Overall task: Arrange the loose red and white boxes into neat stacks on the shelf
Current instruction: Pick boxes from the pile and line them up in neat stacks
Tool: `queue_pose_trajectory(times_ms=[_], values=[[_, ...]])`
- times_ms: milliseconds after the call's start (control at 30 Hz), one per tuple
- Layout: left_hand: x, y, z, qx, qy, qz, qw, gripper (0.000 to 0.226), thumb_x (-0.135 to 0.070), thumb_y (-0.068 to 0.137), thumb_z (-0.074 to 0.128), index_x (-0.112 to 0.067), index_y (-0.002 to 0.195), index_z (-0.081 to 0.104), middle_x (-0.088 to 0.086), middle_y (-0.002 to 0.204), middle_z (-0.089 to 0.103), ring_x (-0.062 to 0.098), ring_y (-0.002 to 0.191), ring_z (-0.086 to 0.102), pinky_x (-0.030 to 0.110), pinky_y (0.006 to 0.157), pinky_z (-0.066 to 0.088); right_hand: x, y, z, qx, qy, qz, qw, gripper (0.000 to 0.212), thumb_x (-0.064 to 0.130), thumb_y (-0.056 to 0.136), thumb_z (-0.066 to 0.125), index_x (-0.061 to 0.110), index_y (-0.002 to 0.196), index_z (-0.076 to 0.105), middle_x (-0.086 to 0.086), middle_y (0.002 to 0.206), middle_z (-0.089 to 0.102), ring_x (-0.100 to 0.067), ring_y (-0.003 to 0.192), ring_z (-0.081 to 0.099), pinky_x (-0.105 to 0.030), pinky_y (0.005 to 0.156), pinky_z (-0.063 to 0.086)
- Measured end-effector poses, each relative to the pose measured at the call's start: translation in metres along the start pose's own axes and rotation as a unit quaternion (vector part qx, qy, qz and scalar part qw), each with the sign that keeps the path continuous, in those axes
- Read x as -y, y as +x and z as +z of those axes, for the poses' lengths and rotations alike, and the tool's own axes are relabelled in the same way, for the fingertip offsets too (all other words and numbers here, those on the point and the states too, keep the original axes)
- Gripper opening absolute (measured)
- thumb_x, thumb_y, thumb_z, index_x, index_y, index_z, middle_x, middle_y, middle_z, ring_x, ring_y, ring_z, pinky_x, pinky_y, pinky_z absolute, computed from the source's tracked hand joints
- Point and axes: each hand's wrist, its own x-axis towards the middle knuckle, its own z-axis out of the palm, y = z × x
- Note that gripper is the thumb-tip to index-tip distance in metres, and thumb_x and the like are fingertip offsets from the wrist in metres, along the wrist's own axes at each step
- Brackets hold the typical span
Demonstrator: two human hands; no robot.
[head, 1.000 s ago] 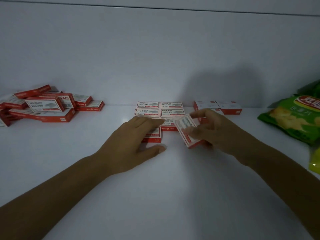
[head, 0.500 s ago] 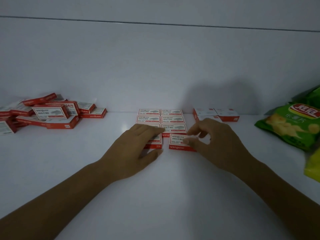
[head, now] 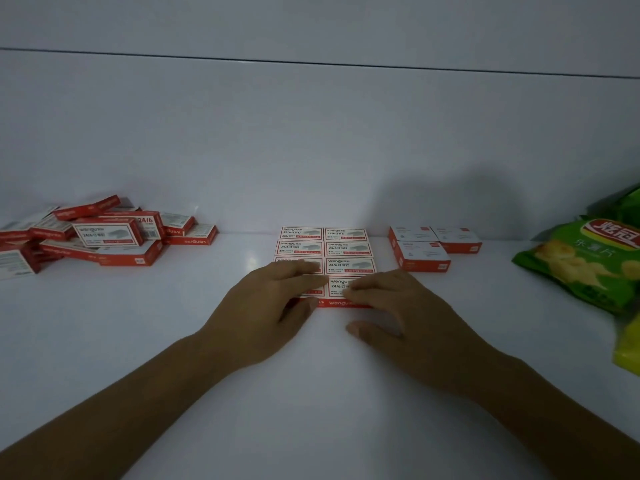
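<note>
As the hands lie: left hand [head: 266, 317] and right hand [head: 408, 323] spread flat on front boxes [head: 341, 285].
Boxes: block [head: 325, 249] centred on shelf [head: 311, 410]; loose pile [head: 104, 237] left.
Handling: likely light, stiff card — grip long sides.

Red, white, green
Staple boxes [head: 349, 249] under my left hand [head: 273, 306]: white faces, red borders and sides. Right of my right hand [head: 405, 317], a green chip bag [head: 585, 265] printed with yellow crisps.

Dim, bluish-grey light. The white shelf [head: 311, 403] is brightest around the box grid [head: 348, 249], with 1 faint glare spot just left of it. A broad soft shadow darkens the back wall [head: 242, 133] up-right of the grid.
</note>
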Motion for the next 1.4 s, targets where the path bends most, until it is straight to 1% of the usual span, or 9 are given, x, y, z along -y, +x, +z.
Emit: queue_pose_trajectory(times_ms=[200, 367, 500, 667, 800, 1000, 1167, 1300, 1400], values=[[0.000, 0.002, -0.002, 0.007, -0.001, 0.012, 1.000, 0.045, -0.041, 0.086, 0.040, -0.024, 0.123, 0.060, -0.008, 0.126, 0.058, 0.006, 0.116, 0.048, 0.019, 0.093, 0.040, -0.001, -0.001, -0.002, 0.015, 0.000, -0.004, 1.000, 0.061, 0.059, 0.084, 0.036, 0.030, 0.137, 0.042, 0.014, 0.140, 0.041, -0.004, 0.127, 0.030, -0.012, 0.094, 0.018], [0.000, 0.008, -0.004, 0.016, 0.012, 0.012, 1.000, 0.045, -0.041, 0.086, 0.043, -0.022, 0.122, 0.062, -0.006, 0.125, 0.059, 0.011, 0.114, 0.052, 0.025, 0.093, 0.044, 0.000, 0.004, -0.005, 0.012, -0.006, 0.002, 1.000, 0.064, 0.059, 0.079, 0.031, 0.029, 0.133, 0.046, 0.012, 0.137, 0.045, -0.006, 0.124, 0.036, -0.019, 0.098, 0.027], [-0.004, 0.009, -0.006, 0.024, 0.031, 0.007, 0.999, 0.043, -0.040, 0.086, 0.050, -0.018, 0.121, 0.062, 0.000, 0.123, 0.061, 0.017, 0.112, 0.056, 0.029, 0.094, 0.045, 0.003, 0.008, -0.009, 0.013, -0.017, 0.011, 1.000, 0.052, 0.056, 0.089, 0.042, 0.025, 0.130, 0.050, 0.007, 0.133, 0.051, -0.010, 0.117, 0.045, -0.026, 0.099, 0.035], [-0.011, 0.003, -0.002, 0.031, 0.042, 0.000, 0.999, 0.051, -0.046, 0.085, 0.042, -0.017, 0.121, 0.061, 0.001, 0.123, 0.061, 0.019, 0.111, 0.056, 0.030, 0.093, 0.045, 0.013, 0.000, -0.011, 0.036, -0.074, 0.014, 0.997, 0.051, 0.051, 0.091, 0.043, 0.028, 0.136, 0.042, 0.007, 0.140, 0.044, -0.011, 0.125, 0.041, -0.028, 0.104, 0.028], [-0.018, 0.002, -0.008, 0.016, 0.063, 0.002, 0.998, 0.053, -0.046, 0.084, 0.041, -0.017, 0.126, 0.055, 0.003, 0.129, 0.057, 0.023, 0.115, 0.054, 0.035, 0.091, 0.047, 0.024, 0.005, -0.018, -0.029, -0.119, 0.007, 0.992, 0.044, 0.049, 0.090, 0.045, 0.027, 0.128, 0.050, 0.006, 0.128, 0.056, -0.013, 0.112, 0.050, -0.029, 0.099, 0.032], [-0.006, -0.013, -0.063, 0.004, 0.117, 0.049, 0.992, 0.058, -0.052, 0.087, 0.038, -0.018, 0.134, 0.047, 0.002, 0.133, 0.053, 0.020, 0.117, 0.052, 0.036, 0.091, 0.047, 0.058, 0.022, -0.018, -0.072, -0.111, -0.023, 0.991, 0.043, 0.043, 0.088, 0.053, 0.022, 0.126, 0.053, 0.000, 0.128, 0.058, -0.020, 0.116, 0.052, -0.033, 0.100, 0.035], [0.048, -0.079, -0.107, 0.025, 0.150, -0.032, 0.988, 0.059, -0.057, 0.087, 0.035, -0.026, 0.137, 0.041, -0.003, 0.139, 0.048, 0.018, 0.122, 0.049, 0.032, 0.095, 0.041, 0.113, 0.059, 0.008, -0.015, -0.073, -0.048, 0.996, 0.049, 0.047, 0.089, 0.050, 0.029, 0.134, 0.041, 0.009, 0.138, 0.047, -0.013, 0.125, 0.043, -0.030, 0.107, 0.027], [0.102, -0.144, -0.146, 0.036, 0.146, -0.106, 0.983, 0.061, -0.061, 0.085, 0.035, -0.029, 0.137, 0.041, -0.005, 0.141, 0.046, 0.016, 0.124, 0.047, 0.031, 0.096, 0.041, 0.176, 0.102, 0.043, 0.013, -0.021, -0.117, 0.993, 0.050, 0.045, 0.085, 0.058, 0.022, 0.130, 0.052, 0.003, 0.132, 0.055, -0.017, 0.119, 0.052, -0.036, 0.104, 0.039], [0.136, -0.193, -0.176, 0.015, 0.161, -0.148, 0.976, 0.060, -0.061, 0.086, 0.035, -0.029, 0.136, 0.043, -0.006, 0.141, 0.045, 0.014, 0.125, 0.045, 0.028, 0.099, 0.038, 0.223, 0.133, 0.064, 0.039, -0.009, -0.144, 0.989, 0.051, 0.046, 0.087, 0.055, 0.026, 0.133, 0.046, 0.006, 0.139, 0.047, -0.015, 0.127, 0.043, -0.037, 0.107, 0.035]])
